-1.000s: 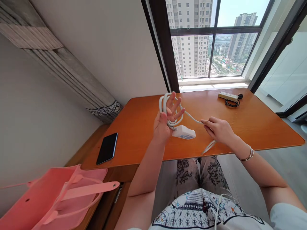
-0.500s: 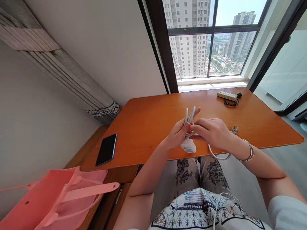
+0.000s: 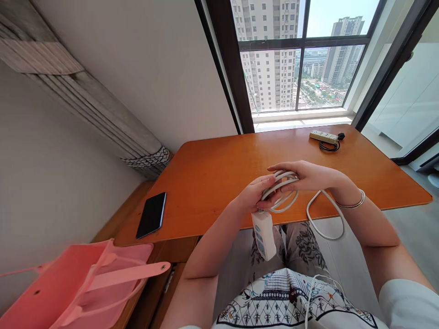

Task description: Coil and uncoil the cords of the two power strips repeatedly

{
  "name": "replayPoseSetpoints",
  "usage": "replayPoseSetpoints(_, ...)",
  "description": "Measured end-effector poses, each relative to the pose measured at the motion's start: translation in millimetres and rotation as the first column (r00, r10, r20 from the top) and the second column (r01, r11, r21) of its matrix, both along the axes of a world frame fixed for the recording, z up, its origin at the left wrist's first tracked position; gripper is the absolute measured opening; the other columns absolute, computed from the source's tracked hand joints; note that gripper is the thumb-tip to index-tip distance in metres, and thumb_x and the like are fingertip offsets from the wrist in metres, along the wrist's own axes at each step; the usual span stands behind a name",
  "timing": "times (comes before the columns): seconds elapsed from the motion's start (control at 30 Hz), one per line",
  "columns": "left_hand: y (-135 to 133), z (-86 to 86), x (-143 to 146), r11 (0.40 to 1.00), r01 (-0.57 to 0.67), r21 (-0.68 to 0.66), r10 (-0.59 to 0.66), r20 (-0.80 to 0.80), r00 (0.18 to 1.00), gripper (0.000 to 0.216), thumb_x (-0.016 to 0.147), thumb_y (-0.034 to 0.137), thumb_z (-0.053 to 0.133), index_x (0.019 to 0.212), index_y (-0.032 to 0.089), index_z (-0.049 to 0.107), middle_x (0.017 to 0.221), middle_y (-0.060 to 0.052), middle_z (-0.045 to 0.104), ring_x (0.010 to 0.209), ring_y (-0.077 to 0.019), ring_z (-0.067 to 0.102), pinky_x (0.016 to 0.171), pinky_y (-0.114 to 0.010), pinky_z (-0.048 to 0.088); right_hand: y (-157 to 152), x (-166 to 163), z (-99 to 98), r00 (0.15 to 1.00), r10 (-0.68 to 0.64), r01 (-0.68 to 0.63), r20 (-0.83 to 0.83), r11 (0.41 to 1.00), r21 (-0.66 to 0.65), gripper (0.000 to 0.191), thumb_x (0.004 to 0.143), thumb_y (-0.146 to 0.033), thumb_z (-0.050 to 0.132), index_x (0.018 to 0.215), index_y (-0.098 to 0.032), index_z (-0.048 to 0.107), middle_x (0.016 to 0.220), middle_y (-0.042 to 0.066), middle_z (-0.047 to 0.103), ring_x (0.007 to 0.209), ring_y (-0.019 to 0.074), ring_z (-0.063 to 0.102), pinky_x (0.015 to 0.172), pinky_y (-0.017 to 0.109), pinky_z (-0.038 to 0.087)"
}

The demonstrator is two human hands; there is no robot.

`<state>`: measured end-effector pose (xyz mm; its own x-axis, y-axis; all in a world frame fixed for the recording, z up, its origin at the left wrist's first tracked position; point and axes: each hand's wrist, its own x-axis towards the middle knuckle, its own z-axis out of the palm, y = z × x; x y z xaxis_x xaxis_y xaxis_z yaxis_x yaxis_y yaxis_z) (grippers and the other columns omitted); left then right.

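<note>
"Table (image 3: 212,183) first: what was seen about it?"

"An orange-brown top was shown, and a pink bag (image 3: 78,272) was placed beside its near left corner, held open at the mouth."

"And the hands?"

"They were held close together by the middle of the near edge. A coiled white cord (image 3: 281,184) was gripped between them: one side was wrapped by the left hand (image 3: 254,194), and the other was clasped between thumb and fingers by the right hand (image 3: 305,176). A loose loop was hung past the near edge, below the right wrist."

"Where was the white power strip (image 3: 265,235)?"

"It was suspended aslant under the left hand, seen past the near edge against patterned trousers (image 3: 303,242)."

"What else was carried by the table?"

"Near the left edge, a dark phone (image 3: 151,214) was laid flat. By the far right corner, a cream power strip (image 3: 323,136) was set, its black cable (image 3: 329,150) bunched beside it."

"And smallest?"

"Thin bracelets (image 3: 362,200) were worn on the right wrist."
</note>
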<state>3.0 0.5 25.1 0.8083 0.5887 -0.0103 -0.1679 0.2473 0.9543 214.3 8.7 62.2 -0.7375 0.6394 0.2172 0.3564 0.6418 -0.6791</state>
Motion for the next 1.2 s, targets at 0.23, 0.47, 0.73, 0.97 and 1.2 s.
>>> replayPoseSetpoints(0.23, 15.7, -10.3, -6.9, 0.991, -0.029, -0.131, 0.035, 0.043, 0.998, 0.043, 0.080, 0.055, 0.069, 0.079, 0.015, 0.053, 0.050, 0.010, 0.039, 0.029, 0.0011, 0.016, 0.029, -0.014, 0.011, 12.2, 6.1, -24.1, 0.942, 0.040, -0.198, -0.333, 0.867, -0.457, 0.039, 0.085, -0.027, 0.071, 0.119, -0.016, 0.055, 0.101, 0.006, 0.072, 0.086, 0.0148, 0.071, 0.078, 0.031, 0.060)
replayPoseSetpoints(0.47, 13.9, -14.4, 0.8, 0.969, -0.242, -0.044, 0.245, 0.067, 0.967, 0.050, 0.076, 0.062, 0.072, 0.092, 0.019, 0.052, 0.055, 0.010, 0.047, 0.031, 0.0004, 0.018, 0.030, -0.013, 0.014, 6.3, -4.2, -40.7, 0.868, -0.183, -0.057, -0.461, 0.887, -0.459, 0.034, 0.087, -0.040, 0.069, 0.106, -0.015, 0.056, 0.062, -0.007, 0.057, 0.050, 0.0080, 0.057, 0.050, 0.023, 0.052)
replayPoseSetpoints(0.73, 11.0, -17.2, 4.8, 0.968, -0.249, -0.022, 0.248, -0.035, 0.968, 0.058, 0.070, 0.070, 0.071, 0.079, 0.016, 0.053, 0.049, 0.008, 0.043, 0.033, -0.0008, 0.023, 0.032, -0.015, 0.019, 4.8, -4.6, -47.8, 0.844, -0.271, -0.023, -0.462, 0.844, -0.536, 0.041, 0.081, -0.051, 0.073, 0.092, -0.020, 0.049, 0.054, -0.011, 0.051, 0.039, 0.0054, 0.045, 0.040, 0.020, 0.044)
replayPoseSetpoints(0.97, 15.2, -21.0, 4.0, 0.980, -0.047, -0.193, 0.057, 0.043, 0.997, 0.050, 0.076, 0.064, 0.071, 0.077, 0.017, 0.052, 0.041, 0.012, 0.027, 0.033, -0.0033, 0.015, 0.031, -0.015, 0.018, 5.9, -7.8, -45.1, 0.849, -0.312, -0.040, -0.427, 0.767, -0.641, 0.040, 0.084, -0.054, 0.068, 0.092, -0.020, 0.050, 0.047, -0.013, 0.043, 0.035, 0.0040, 0.035, 0.037, 0.017, 0.033)
replayPoseSetpoints(1.2, 13.1, -21.2, -2.2, 0.949, -0.142, -0.280, 0.201, 0.196, 0.960, 0.043, 0.086, 0.050, 0.068, 0.070, 0.019, 0.042, 0.042, 0.013, 0.021, 0.033, -0.0029, 0.008, 0.031, -0.014, 0.016, 5.4, 11.0, -63.3, 0.818, -0.168, -0.277, -0.550, 0.724, -0.632, 0.051, 0.070, -0.043, 0.085, 0.106, -0.014, 0.063, 0.075, -0.001, 0.064, 0.074, 0.0144, 0.067, 0.074, 0.028, 0.055)
